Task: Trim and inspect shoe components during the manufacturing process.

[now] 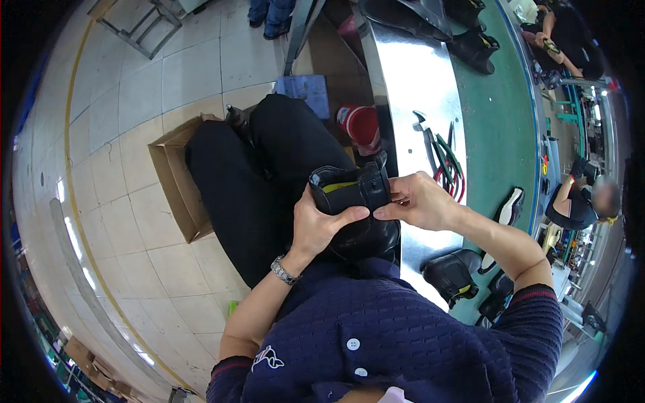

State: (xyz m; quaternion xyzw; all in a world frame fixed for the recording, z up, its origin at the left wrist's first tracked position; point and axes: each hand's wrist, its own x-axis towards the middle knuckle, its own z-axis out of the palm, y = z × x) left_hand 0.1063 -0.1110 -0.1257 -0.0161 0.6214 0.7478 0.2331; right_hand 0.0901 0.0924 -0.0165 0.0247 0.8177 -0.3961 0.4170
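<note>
A black leather ankle boot rests over my lap, its opening facing up and a yellow patch showing inside. My left hand grips the boot's near left side, thumb pressed along the collar. From the right, my right hand pinches the collar edge between thumb and fingers. Both thumb tips almost meet on the leather. The boot's toe and sole are hidden under my hands and against my body.
Beside me runs a metal bench holding a hammer and green- and red-handled hand tools. A green conveyor belt carries black boots. A cardboard box and red bucket stand near my legs. Other people work at right.
</note>
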